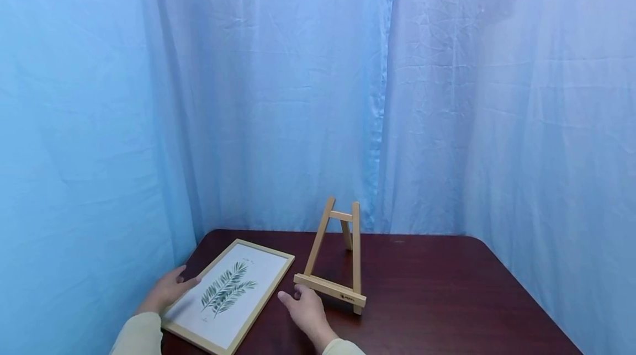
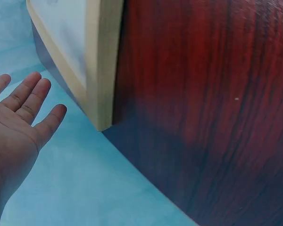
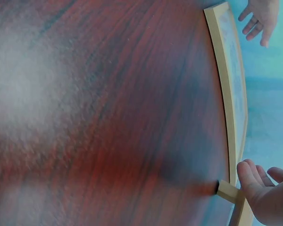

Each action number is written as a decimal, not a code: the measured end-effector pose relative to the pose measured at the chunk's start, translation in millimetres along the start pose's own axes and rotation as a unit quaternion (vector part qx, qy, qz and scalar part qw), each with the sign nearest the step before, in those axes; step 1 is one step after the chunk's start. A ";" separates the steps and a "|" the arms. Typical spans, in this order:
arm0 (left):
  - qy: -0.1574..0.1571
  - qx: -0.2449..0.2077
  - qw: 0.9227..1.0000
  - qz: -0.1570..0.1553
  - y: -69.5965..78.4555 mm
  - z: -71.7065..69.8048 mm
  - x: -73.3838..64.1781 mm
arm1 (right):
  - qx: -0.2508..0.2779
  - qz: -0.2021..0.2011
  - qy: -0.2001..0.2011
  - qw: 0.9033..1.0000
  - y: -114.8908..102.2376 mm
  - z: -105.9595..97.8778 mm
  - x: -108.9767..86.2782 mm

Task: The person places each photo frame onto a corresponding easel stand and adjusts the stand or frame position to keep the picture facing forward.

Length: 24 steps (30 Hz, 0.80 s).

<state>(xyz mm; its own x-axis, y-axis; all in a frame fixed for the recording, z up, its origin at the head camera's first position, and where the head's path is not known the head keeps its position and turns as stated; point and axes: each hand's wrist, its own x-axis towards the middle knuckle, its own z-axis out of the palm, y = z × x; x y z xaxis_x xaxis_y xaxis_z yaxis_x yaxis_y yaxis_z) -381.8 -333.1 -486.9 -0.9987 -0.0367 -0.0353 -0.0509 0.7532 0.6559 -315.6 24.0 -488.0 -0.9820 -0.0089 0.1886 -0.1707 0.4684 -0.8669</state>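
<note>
- Sleeves, pale: left sleeve [image 1: 139, 337] and right sleeve [image 1: 343, 347], at the lower margin of the head view.
- Right hand [image 1: 307, 312]: fingers released, extended and grasping nothing; it lies between the framed print and the easel, beside the left end of the ledge. Whether it touches the ledge cannot be told.
- Left hand [image 1: 168, 292]: fingers released and spread, grasping nothing; located at the left edge of the framed print. In the left wrist view the fingers stand apart from the wood.
- Framed print [image 1: 233, 286]: lies face up at the table's left, set obliquely, a corner at the table edge; green leaf sprigs [image 1: 226, 291] on white, light wooden border [image 1: 260, 305].
- Easel [image 1: 356, 255]: light wood, upright, right of the framed print; ledge [image 1: 330, 287] in front, bearing a small dark mark; crossbar [image 1: 340, 216] near the top.
- Table [image 1: 447, 300]: dark reddish, wood-grained, with rounded far corners.
- Curtains [image 1: 298, 95]: light blue, creased, behind and at both sides.
</note>
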 end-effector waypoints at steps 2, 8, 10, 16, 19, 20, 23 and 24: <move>0.001 0.002 1.000 -0.001 -4.5 2.5 0.4 | 0.004 0.010 -0.007 1.000 1.0 2.3 -0.3; 0.003 0.002 1.000 -0.001 -12.8 5.7 -3.2 | 0.007 0.015 -0.016 1.000 4.1 6.1 -1.9; 0.001 -0.001 1.000 -0.006 -14.8 6.6 -4.0 | 0.008 0.015 -0.013 1.000 4.5 5.6 -2.7; 0.001 0.000 1.000 -0.024 -17.9 9.0 -4.5 | 0.002 0.014 -0.003 1.000 7.5 5.0 -3.7; 0.003 0.001 1.000 -0.027 -19.0 9.4 -3.4 | 0.000 0.012 0.001 1.000 7.5 4.2 -3.6; 0.003 0.000 1.000 -0.028 -18.7 9.4 -3.4 | 0.000 0.011 0.002 1.000 7.3 3.7 -3.8; 0.004 0.002 1.000 -0.028 -18.4 10.0 -2.2 | -0.002 0.009 0.004 1.000 7.5 3.4 -4.1; 0.003 0.002 1.000 -0.028 -17.9 10.3 -2.2 | -0.002 0.008 0.003 1.000 7.7 3.6 -4.4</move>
<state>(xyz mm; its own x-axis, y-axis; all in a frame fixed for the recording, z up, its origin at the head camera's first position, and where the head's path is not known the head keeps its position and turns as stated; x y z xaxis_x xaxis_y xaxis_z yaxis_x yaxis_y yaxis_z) -378.7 -339.7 -506.3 -0.9942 -0.0838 -0.0677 -0.1076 0.7525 0.6497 -312.9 24.5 -497.2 -0.9841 0.0048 0.1777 -0.1545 0.4717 -0.8681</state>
